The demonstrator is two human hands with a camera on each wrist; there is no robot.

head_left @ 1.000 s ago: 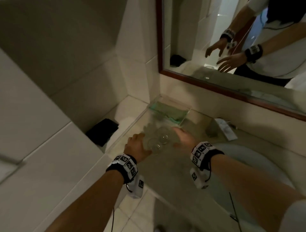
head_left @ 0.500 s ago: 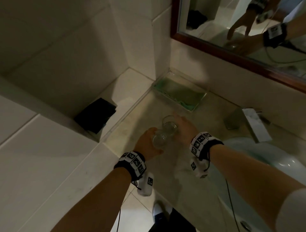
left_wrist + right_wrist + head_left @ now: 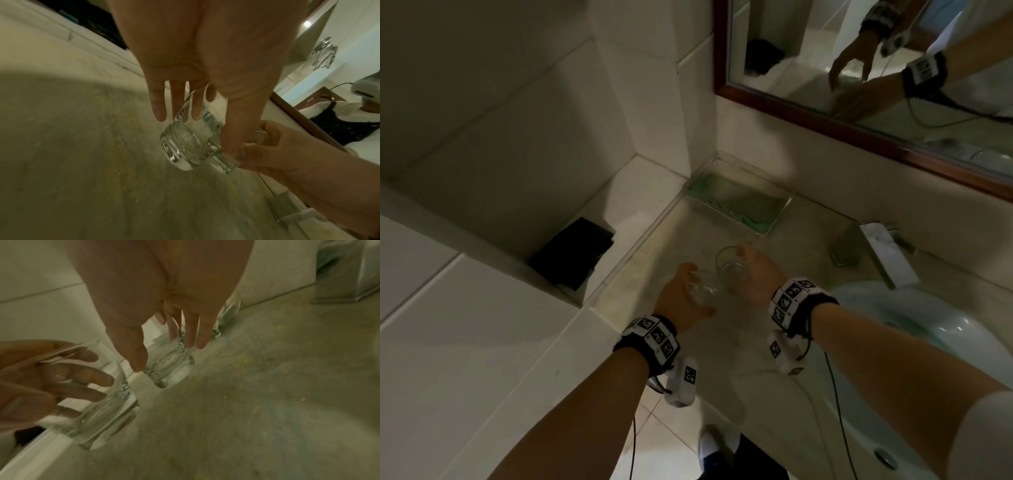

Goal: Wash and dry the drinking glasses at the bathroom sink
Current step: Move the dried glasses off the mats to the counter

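Observation:
Two clear drinking glasses are held side by side just over the beige counter [image 3: 722, 359]. My left hand [image 3: 688, 291] grips the nearer glass [image 3: 705, 293], fingers wrapped round its far side and thumb on the near side. My right hand [image 3: 746, 270] grips the farther glass [image 3: 729, 267] the same way. In the left wrist view the left hand [image 3: 197, 129] holds its thick-based glass [image 3: 185, 146] tilted. In the right wrist view the right hand [image 3: 167, 355] clasps its glass [image 3: 172, 369]. Whether the bases touch the counter I cannot tell.
The white sink basin [image 3: 945, 335] lies to the right, with a square metal faucet [image 3: 876, 253] behind it. A green-lined glass tray [image 3: 736, 202] sits in the back corner. A black object [image 3: 575, 253] lies on the left tiled ledge. A framed mirror [image 3: 825, 113] hangs above.
Both hands have closed on the glasses and drawn them away from the green tray toward me. My head has tilted down, so more of the counter and the basin shows.

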